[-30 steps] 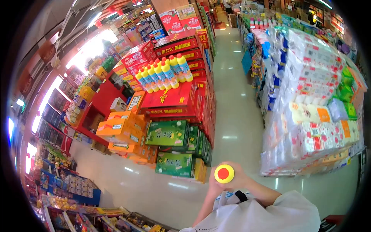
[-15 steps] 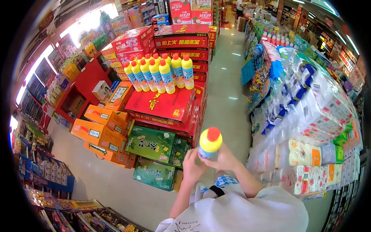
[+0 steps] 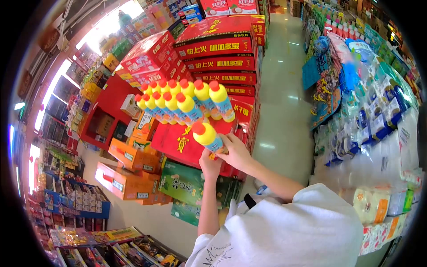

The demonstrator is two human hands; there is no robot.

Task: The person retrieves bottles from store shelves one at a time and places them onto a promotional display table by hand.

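A yellow bottle with a red cap and blue label (image 3: 209, 138) is held between both my hands, tilted, over the front of a red carton (image 3: 171, 144). My left hand (image 3: 211, 163) is wrapped round its lower part from the near side. From the right, my right hand (image 3: 234, 151) closes on the same bottle. Just behind it, several matching yellow bottles (image 3: 187, 104) stand upright in close rows on the red carton. The lower end of the held bottle is partly hidden by my fingers.
Red drink cartons (image 3: 218, 46) are stacked behind the bottles. Orange boxes (image 3: 133, 180) and green boxes (image 3: 182, 182) stand at the near left. An aisle floor (image 3: 280, 111) runs along the right, beside wrapped paper packs (image 3: 369, 204). Low shelves (image 3: 80, 249) are at the lower left.
Both my hands have carried the bottle forward and left, from beside my body to over the red carton near the rows. The view has shifted closer to the stack.
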